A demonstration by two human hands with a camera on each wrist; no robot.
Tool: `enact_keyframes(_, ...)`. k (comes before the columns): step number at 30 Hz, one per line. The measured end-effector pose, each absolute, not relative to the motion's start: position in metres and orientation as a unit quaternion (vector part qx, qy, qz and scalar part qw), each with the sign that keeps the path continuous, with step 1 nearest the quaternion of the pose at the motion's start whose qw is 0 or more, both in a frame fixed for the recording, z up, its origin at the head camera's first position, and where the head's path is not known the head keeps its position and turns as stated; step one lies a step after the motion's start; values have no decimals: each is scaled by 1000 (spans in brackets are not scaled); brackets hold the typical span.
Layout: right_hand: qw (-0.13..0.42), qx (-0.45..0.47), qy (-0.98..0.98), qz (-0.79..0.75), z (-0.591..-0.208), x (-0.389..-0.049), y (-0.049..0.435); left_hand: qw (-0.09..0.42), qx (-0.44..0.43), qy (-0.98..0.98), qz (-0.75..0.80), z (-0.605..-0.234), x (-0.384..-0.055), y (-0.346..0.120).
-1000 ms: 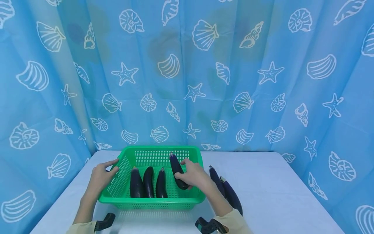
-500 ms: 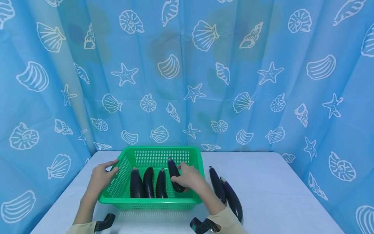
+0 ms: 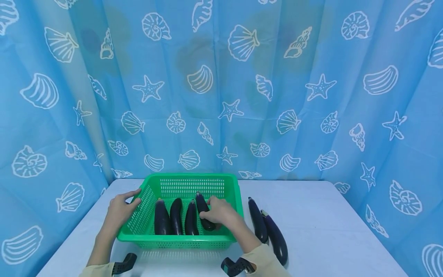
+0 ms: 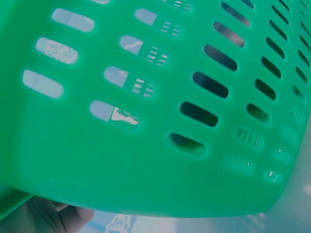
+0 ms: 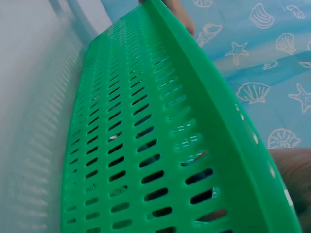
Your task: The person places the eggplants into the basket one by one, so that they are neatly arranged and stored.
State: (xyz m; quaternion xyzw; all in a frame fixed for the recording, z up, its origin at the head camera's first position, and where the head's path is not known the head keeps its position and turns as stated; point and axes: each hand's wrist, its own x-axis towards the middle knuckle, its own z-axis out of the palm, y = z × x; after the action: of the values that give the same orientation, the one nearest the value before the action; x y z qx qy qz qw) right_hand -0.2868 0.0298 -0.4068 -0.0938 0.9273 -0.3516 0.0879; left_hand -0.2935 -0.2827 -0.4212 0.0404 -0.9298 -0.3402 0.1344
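Note:
My right hand (image 3: 221,212) reaches over the green basket's front right corner and grips a dark purple eggplant (image 3: 204,207), stem end pointing away, down inside the basket. Close to its left lie three more eggplants (image 3: 175,216) side by side. My left hand (image 3: 119,209) holds the left rim of the plastic basket (image 3: 180,241); in the left wrist view its fingers (image 4: 77,218) show past the rim. The right wrist view mostly has the slotted basket wall (image 5: 126,126), with part of my right hand (image 5: 296,179) at the edge; the held eggplant is mostly hidden there.
Two more eggplants (image 3: 275,238) lie together on the white table (image 3: 322,219), right of the basket and near my right forearm. Behind the table hangs a blue curtain (image 3: 221,134) with shell and starfish prints. A dark device sits on each wrist.
My right hand has lowered the eggplant and shifted it left, nearer the three lying in the basket. My left hand stays in place on the rim.

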Motion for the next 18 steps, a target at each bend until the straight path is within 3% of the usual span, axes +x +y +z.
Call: enact_keyframes(18, 89, -96, 933, -336, -412, -288, 17, 135, 43, -930, -339, -422, -294, -283)
